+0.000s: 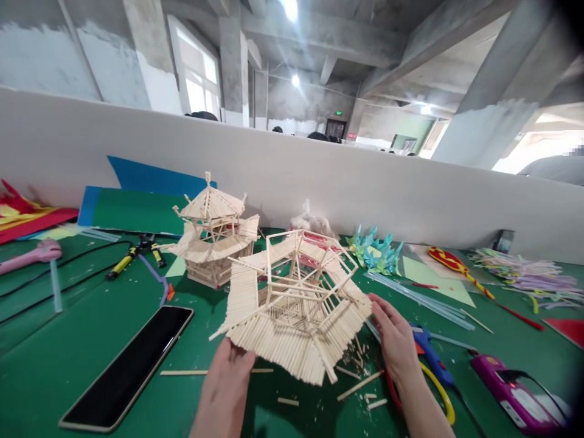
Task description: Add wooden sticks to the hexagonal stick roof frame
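Note:
A wooden-stick pavilion model (292, 328), its upper frame bare and its lower roof covered in sticks, is tilted in front of me. My left hand (230, 371) grips its lower left edge, the fingertips hidden beneath the roof. At the right edge, my right hand (393, 334) holds the same model with curled fingers partly behind it. A taller pavilion model with a pointed roof (212, 231) stands just behind to the left. Cut wooden sticks (362, 384) and crumbs lie under and in front of the held model.
A phone (130, 368) lies at left, near pliers (137, 250) and a pink glue gun (34, 255). On the right are a blue glue gun (433, 356), a purple power bank (513, 389), glue sticks (420, 298) and teal paper folds (375, 250). A white partition (274, 158) borders the back.

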Action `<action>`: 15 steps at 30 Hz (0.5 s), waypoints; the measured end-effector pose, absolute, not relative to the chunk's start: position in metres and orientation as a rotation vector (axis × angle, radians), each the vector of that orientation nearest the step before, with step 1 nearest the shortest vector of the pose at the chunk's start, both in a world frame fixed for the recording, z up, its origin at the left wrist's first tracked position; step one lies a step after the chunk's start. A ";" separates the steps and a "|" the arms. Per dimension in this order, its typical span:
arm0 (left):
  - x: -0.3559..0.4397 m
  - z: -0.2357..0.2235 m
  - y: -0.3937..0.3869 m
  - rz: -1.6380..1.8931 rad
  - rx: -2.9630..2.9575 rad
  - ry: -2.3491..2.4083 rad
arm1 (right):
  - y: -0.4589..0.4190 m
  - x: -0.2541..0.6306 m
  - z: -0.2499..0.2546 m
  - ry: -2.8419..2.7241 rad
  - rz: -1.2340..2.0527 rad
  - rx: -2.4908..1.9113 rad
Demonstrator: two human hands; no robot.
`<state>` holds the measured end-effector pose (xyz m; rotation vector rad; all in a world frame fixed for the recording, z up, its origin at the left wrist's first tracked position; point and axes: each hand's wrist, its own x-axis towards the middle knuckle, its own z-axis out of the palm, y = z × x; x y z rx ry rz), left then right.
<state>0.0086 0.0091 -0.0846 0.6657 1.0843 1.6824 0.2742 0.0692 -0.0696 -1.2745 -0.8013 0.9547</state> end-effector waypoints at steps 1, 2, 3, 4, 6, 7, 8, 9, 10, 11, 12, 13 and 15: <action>0.004 -0.081 0.012 1.675 0.640 1.063 | 0.064 0.272 -0.070 -0.796 0.954 -1.278; 0.000 -0.076 0.014 1.669 0.613 1.042 | 0.059 0.270 -0.070 -0.791 0.947 -1.283; -0.004 -0.071 0.015 1.658 0.591 1.021 | 0.054 0.267 -0.069 -0.785 0.937 -1.287; -0.008 -0.065 0.016 1.641 0.580 1.003 | 0.048 0.264 -0.069 -0.782 0.928 -1.291; -0.013 -0.054 0.017 1.597 0.581 0.965 | 0.037 0.258 -0.066 -0.783 0.916 -1.294; -0.015 -0.048 0.018 1.574 0.588 0.947 | 0.031 0.254 -0.065 -0.785 0.913 -1.295; -0.018 -0.043 0.020 1.557 0.597 0.929 | 0.025 0.250 -0.063 -0.788 0.912 -1.295; -0.020 -0.038 0.022 1.546 0.603 0.914 | 0.018 0.246 -0.062 -0.792 0.910 -1.296; -0.023 -0.035 0.025 1.542 0.608 0.900 | 0.012 0.241 -0.061 -0.797 0.902 -1.297; -0.026 -0.033 0.029 1.539 0.612 0.887 | 0.005 0.237 -0.061 -0.803 0.890 -1.298; -0.029 -0.033 0.034 1.539 0.614 0.877 | 0.000 0.232 -0.062 -0.809 0.874 -1.300; -0.033 -0.033 0.039 1.541 0.614 0.869 | -0.006 0.227 -0.064 -0.816 0.859 -1.305; -0.041 -0.034 0.049 1.552 0.610 0.861 | -0.014 0.219 -0.071 -0.836 0.821 -1.307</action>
